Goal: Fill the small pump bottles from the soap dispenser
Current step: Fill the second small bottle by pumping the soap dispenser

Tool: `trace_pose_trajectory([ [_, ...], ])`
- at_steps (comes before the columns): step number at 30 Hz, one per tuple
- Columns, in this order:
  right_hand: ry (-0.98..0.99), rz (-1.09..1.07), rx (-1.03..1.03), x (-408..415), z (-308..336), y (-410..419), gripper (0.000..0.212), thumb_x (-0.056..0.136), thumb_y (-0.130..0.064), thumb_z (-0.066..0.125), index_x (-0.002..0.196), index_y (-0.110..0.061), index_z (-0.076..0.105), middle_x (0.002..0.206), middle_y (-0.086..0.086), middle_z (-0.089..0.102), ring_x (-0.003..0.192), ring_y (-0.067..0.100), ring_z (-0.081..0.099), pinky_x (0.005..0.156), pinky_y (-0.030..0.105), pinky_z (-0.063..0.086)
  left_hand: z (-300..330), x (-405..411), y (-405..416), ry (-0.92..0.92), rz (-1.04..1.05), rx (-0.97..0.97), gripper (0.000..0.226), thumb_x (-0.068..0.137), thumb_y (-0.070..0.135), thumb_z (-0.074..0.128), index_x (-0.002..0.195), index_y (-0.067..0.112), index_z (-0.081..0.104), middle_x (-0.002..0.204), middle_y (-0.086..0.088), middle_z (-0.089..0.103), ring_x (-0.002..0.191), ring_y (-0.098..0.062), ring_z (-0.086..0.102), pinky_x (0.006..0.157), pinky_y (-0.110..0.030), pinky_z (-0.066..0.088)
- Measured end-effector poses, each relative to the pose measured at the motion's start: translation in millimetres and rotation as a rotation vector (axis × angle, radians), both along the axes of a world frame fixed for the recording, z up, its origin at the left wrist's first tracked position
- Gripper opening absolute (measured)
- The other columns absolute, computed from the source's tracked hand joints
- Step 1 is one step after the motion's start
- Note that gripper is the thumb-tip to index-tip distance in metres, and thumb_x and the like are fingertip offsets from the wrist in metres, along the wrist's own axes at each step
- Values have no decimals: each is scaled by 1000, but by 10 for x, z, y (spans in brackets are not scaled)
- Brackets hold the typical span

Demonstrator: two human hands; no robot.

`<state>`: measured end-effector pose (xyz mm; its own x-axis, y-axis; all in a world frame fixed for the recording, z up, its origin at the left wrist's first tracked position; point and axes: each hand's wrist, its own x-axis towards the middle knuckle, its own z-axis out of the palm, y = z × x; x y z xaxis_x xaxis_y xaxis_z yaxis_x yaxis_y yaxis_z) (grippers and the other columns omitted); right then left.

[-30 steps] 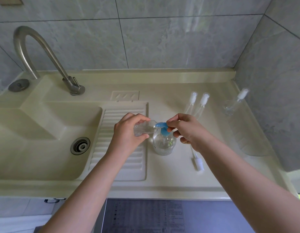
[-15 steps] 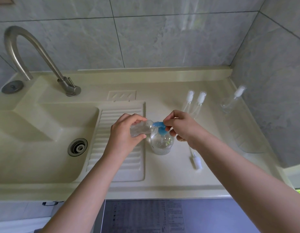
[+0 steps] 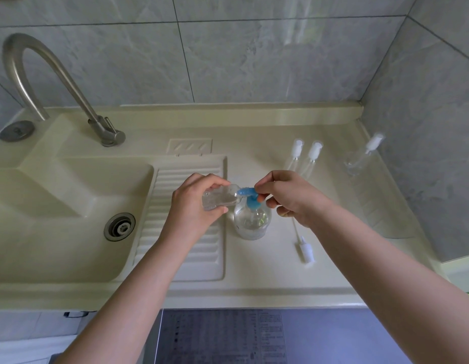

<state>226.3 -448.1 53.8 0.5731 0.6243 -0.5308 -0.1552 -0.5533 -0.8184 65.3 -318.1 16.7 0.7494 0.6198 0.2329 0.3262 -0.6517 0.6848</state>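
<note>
A clear soap dispenser with a blue pump head stands on the counter beside the ribbed drainer. My left hand grips a small clear bottle, tilted on its side with its open neck against the blue nozzle. My right hand rests its curled fingers on the back of the pump head. A loose white pump with its tube lies on the counter under my right forearm. Two small pump bottles stand behind my right hand. A third stands near the right wall.
A sink basin with a drain lies to the left, under a curved metal tap. The ribbed drainer sits between basin and dispenser. Tiled walls close the back and right. The counter's front edge runs below my arms.
Both hands and the small bottle stay at the blue pump head. Only the camera has shifted slightly.
</note>
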Motion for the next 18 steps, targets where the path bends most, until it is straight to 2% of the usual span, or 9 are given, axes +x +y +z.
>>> trace_pose_trajectory([
  [2, -7, 6, 0, -2, -15, -6, 8, 93, -9, 58, 90, -15, 63, 66, -2, 65, 57, 14, 43, 45, 22, 23, -5, 7, -7, 7, 5, -6, 50, 62, 10, 90, 104, 29, 71, 98, 10, 62, 93, 5, 57, 84, -5, 39],
  [5, -5, 12, -6, -12, -24, -17, 8, 94, -11, 59, 89, -15, 63, 67, -2, 66, 57, 14, 44, 46, 22, 23, 2, 10, -21, 13, -1, -13, 50, 62, 10, 90, 105, 29, 71, 100, 8, 62, 92, 1, 59, 89, -19, 46],
  [9, 52, -23, 5, -10, -19, -57, 9, 93, -10, 61, 89, -16, 66, 71, -2, 69, 58, 14, 44, 46, 22, 25, 3, -2, -32, 8, 12, -2, 51, 61, 10, 91, 104, 29, 72, 105, 8, 59, 91, 1, 59, 86, -15, 43],
  [15, -138, 43, 30, -33, -54, -15, 9, 94, -9, 57, 87, -13, 60, 64, -1, 66, 51, 14, 46, 40, 19, 27, 11, -7, -44, 19, 28, -21, 50, 63, 10, 91, 105, 29, 72, 105, 7, 58, 94, -7, 61, 91, -27, 47],
  [18, -92, 54, 12, -15, -25, -1, 7, 94, -8, 57, 88, -13, 60, 63, 0, 66, 50, 13, 45, 44, 22, 24, 14, -3, -51, 15, 26, -31, 50, 63, 10, 90, 105, 30, 71, 107, 7, 57, 95, -10, 62, 93, -32, 49],
])
